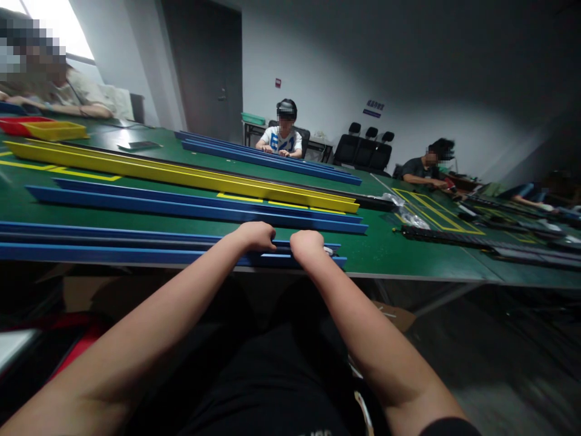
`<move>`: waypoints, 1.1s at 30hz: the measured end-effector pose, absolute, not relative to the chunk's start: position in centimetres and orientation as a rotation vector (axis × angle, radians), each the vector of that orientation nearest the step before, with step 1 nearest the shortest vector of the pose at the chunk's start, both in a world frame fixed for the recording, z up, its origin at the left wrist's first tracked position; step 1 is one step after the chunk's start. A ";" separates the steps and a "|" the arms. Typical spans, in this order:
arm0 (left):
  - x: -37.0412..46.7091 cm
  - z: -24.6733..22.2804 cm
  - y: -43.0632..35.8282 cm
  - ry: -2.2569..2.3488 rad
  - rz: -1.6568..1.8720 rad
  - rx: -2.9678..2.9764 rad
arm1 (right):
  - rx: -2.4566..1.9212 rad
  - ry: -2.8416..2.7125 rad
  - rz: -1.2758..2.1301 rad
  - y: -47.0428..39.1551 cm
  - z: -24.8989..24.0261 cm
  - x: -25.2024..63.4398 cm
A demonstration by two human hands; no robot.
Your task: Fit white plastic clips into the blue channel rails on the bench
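A long blue channel (pixel 149 253) lies along the near table edge, with a slim dark rod (pixel 136 238) inside it. Over its right part, my left hand (pixel 258 235) is closed, its fingers curled down at the rod. Just to the right, my right hand (pixel 308 244) makes a fist over the same channel, its fingertips hidden from me. A short stretch of the rod shows between the two hands. Beside the right fist a small whitish piece (pixel 327 251) sticks out, too small to name.
Beyond lie a second blue channel (pixel 200 209), a long yellow channel (pixel 181 172) and more blue channels (pixel 272 158). Red (pixel 20 125) and yellow trays (pixel 57 129) stand at left. Black rails (pixel 454 238) and clear plastic bags (pixel 411 217) lie at right. Several people sit around the table.
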State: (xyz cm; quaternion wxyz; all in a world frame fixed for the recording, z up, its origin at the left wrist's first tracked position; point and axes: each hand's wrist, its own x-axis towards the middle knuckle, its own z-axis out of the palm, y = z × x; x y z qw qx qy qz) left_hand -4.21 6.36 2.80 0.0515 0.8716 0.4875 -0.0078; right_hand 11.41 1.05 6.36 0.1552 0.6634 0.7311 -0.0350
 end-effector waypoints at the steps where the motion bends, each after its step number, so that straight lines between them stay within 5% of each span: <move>1: -3.6 2.8 6.4 1.474 -0.020 2.672 | 1.908 2.095 -0.081 1.1 6.3 11.4; 33: -0.6 2.3 5.4 1.383 0.091 2.663 | 1.964 2.081 0.102 0.6 5.9 15.4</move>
